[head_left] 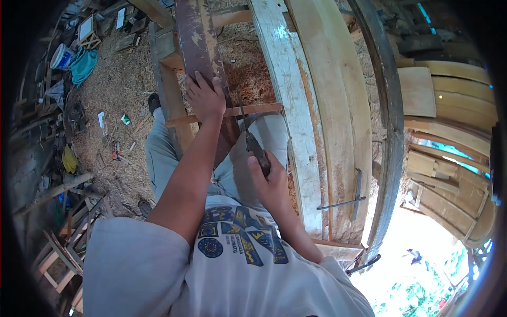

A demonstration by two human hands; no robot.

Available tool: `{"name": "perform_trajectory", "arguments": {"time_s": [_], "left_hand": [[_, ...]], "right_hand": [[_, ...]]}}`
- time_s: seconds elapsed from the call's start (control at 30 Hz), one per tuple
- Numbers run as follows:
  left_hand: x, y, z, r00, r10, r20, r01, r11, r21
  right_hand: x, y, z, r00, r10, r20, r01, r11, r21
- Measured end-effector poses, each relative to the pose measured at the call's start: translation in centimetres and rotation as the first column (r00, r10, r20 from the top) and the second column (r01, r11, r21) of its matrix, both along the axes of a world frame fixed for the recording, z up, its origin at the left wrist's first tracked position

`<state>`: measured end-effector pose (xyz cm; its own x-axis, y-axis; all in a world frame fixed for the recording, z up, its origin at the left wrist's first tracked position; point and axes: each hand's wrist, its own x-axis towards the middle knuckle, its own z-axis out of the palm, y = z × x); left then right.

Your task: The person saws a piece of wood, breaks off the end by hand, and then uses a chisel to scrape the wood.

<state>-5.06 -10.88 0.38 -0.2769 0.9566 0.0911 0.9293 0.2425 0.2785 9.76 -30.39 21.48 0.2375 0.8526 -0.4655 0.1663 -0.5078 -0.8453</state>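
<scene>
Your left hand (207, 100) lies open on the dark board (194, 45) at upper centre, apparently steadying the wooden strip (261, 108), while your right hand's (271, 177) fingers grip the saw (253, 145) mid-frame, blade (244, 121) crossing the strip.

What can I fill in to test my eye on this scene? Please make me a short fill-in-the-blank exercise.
1. The right grip holds a cutting tool called a ____.
2. The left grip rests on the dark board, palm facing ____.
3. A thin wooden strip lies ____ the dark board.
4. In the picture, the white-painted board lies to the ____ of the dark board.

Missing words: saw; down; across; right.
</scene>
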Motion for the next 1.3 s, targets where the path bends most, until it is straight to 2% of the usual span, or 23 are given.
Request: {"name": "perform_trajectory", "arguments": {"time_s": [0.13, 0.23, 0.37, 0.47, 0.53, 0.67, 0.93, 1.07, 1.13, 1.2, 1.27, 1.3], "left_hand": [[0.3, 0.1, 0.3, 1.0, 0.016, -0.009, -0.016, 0.999, 0.032], [0.3, 0.0, 0.7, 1.0, 0.024, 0.009, -0.024, 1.0, 0.011], [0.5, 0.3, 0.9, 0.999, 0.027, 0.036, -0.026, 0.999, -0.027], [0.5, 0.3, 1.4, 0.999, 0.02, 0.049, -0.016, 0.997, -0.079], [0.6, 0.2, 1.3, 0.999, 0.021, 0.04, -0.017, 0.997, -0.079], [0.6, 0.4, 1.7, 1.0, -0.002, -0.007, 0.001, 0.996, -0.09], [0.5, 0.4, 2.2, 1.0, -0.009, -0.03, 0.005, 0.989, -0.15], [0.5, 0.3, 2.7, 1.0, -0.007, -0.004, 0.006, 0.983, -0.186], [0.7, 0.6, 2.5, 1.0, 0.003, 0.01, -0.001, 0.98, -0.199], [0.6, 0.4, 2.4, 1.0, 0.0, 0.008, 0.001, 0.981, -0.194], [0.6, 0.5, 2.5, 1.0, 0.005, 0.005, -0.004, 0.976, -0.217], [0.6, 0.5, 2.6, 1.0, 0.003, 0.015, 0.0, 0.977, -0.211]], "right_hand": [[-0.3, 1.0, 0.7, 0.998, 0.054, 0.034, -0.055, 0.997, 0.047], [-0.5, 2.1, 1.7, 0.996, 0.072, 0.048, -0.07, 0.997, -0.031], [-1.1, 3.5, 2.6, 0.991, 0.076, 0.109, -0.073, 0.997, -0.034], [-1.6, 4.1, 3.2, 0.997, 0.07, 0.034, -0.068, 0.995, -0.078], [-1.9, 4.8, 3.7, 0.994, 0.054, 0.097, -0.042, 0.992, -0.121], [-2.1, 5.4, 3.5, 0.993, 0.052, 0.108, -0.035, 0.988, -0.149], [-1.5, 4.8, 3.4, 0.99, -0.081, 0.115, 0.099, 0.983, -0.158], [-0.6, 6.5, 4.7, 0.995, -0.059, 0.086, 0.079, 0.966, -0.248], [-0.6, 7.8, 5.1, 0.989, 0.012, 0.145, 0.033, 0.953, -0.301], [-0.8, 8.8, 6.0, 0.994, 0.022, 0.107, 0.018, 0.933, -0.36], [-1.5, 9.9, 7.1, 0.997, -0.063, 0.051, 0.079, 0.907, -0.413], [-1.6, 9.8, 7.2, 0.998, -0.057, 0.008, 0.055, 0.901, -0.43]]}}
